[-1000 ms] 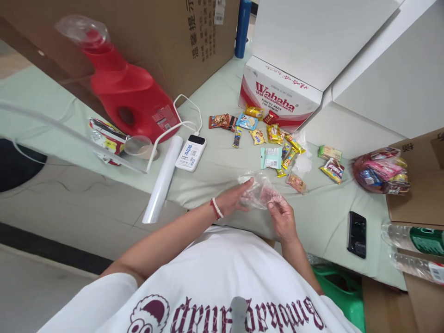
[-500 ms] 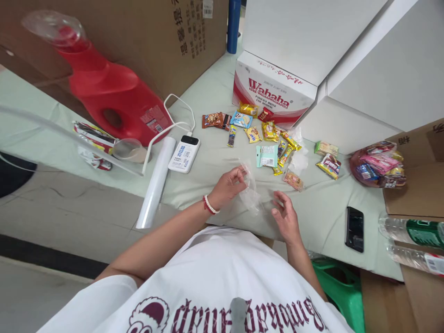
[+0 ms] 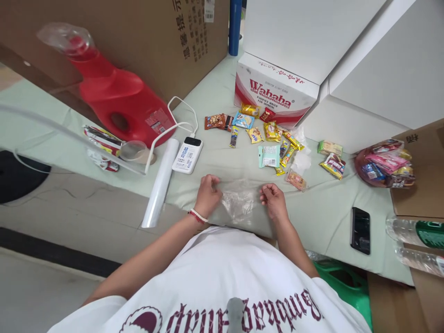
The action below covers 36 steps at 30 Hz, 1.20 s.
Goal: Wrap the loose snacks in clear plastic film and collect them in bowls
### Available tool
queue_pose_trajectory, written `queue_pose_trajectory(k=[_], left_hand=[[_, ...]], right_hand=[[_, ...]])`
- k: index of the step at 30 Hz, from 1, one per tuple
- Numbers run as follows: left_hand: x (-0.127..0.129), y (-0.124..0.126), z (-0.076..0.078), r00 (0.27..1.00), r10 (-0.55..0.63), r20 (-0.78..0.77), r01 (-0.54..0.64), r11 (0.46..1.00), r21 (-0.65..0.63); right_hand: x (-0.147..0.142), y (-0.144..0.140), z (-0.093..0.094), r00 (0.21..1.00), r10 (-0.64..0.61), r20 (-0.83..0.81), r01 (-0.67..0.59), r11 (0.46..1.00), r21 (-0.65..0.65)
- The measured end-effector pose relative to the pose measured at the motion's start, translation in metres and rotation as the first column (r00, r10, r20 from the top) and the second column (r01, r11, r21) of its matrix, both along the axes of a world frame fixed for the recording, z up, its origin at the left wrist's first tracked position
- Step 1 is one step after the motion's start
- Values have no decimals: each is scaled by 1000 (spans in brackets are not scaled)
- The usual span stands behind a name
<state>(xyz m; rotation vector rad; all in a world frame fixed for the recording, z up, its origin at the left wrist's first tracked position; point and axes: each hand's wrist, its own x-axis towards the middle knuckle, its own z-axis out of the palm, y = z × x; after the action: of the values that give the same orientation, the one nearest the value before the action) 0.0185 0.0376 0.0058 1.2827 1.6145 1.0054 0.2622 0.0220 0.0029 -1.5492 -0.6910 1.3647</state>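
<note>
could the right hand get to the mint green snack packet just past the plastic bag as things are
Probably yes. The mint green packet lies flat on the cloth just beyond the right hand, with nothing between them. But that hand is pinching the clear plastic bag, so it would have to let go first.

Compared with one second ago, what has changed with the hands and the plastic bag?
Both hands moved apart: the left hand and right hand now pinch opposite edges of the clear plastic bag, stretched flat instead of bunched. The snacks, power bank and phone stayed put.

One clear plastic bag (image 3: pixel 239 203), one red jug (image 3: pixel 121 101), one power bank (image 3: pixel 188 155), one black phone (image 3: pixel 360 224), two water bottles (image 3: pixel 414 231), one Wahaha box (image 3: pixel 274 95).
</note>
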Motion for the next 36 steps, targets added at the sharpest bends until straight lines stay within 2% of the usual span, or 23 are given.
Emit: queue_pose_trajectory(k=[1,2,3,5,6,8,11,14,16,18,20,23,26,28,30,32,34,36], left_hand=[[-1,-2,1,991,-4,-133,18,994,107],[-1,-3,2,968,-35,-247,88,975,204],[0,-5,4,935,-100,-340,200,941,272],[5,-5,6,833,-276,-479,452,839,304],[8,-5,6,771,-359,-526,555,784,279],[13,-4,4,656,-468,-593,681,706,196],[16,-4,-2,536,-540,-649,748,660,68],[11,-7,-6,477,-611,-632,776,630,-23],[0,-9,-6,496,-632,-595,765,642,-45],[-13,-12,-5,547,-622,-559,732,680,-40],[-24,-16,-3,585,-605,-541,705,709,-30],[-25,-22,-1,586,-587,-560,691,722,-33],[-11,-25,0,582,-549,-600,670,742,-30],[-5,-26,-2,584,-524,-620,663,748,-8],[-9,-27,-6,601,-489,-632,632,775,2],[-21,-29,-11,636,-432,-640,559,829,-5],[-37,-32,-18,662,-381,-645,496,868,-4],[-49,-37,-24,685,-326,-652,458,888,37]], right_hand=[[0,-2,-1,1000,9,13,-9,1000,-1],[0,-3,-1,999,13,33,-13,1000,3],[0,-5,-1,998,12,62,-13,1000,12],[0,-8,0,989,23,149,-30,998,50],[0,-9,2,978,42,203,-59,995,78],[-3,-11,4,942,105,320,-155,979,135],[-12,-8,3,865,192,464,-300,939,170],[-17,6,-6,848,215,484,-319,937,142],[-15,17,-14,874,182,451,-261,958,119],[-10,24,-18,891,143,431,-203,974,98],[-8,25,-17,893,142,427,-201,975,95],[-19,18,-9,866,222,448,-328,928,175],[-39,16,-5,769,276,577,-478,847,232],[-46,23,-8,726,244,642,-472,857,207],[-44,36,-15,772,202,602,-370,914,167],[-33,48,-21,872,153,465,-227,968,106],[-21,55,-25,943,102,315,-123,991,47],[-12,57,-25,970,87,225,-96,995,27]])
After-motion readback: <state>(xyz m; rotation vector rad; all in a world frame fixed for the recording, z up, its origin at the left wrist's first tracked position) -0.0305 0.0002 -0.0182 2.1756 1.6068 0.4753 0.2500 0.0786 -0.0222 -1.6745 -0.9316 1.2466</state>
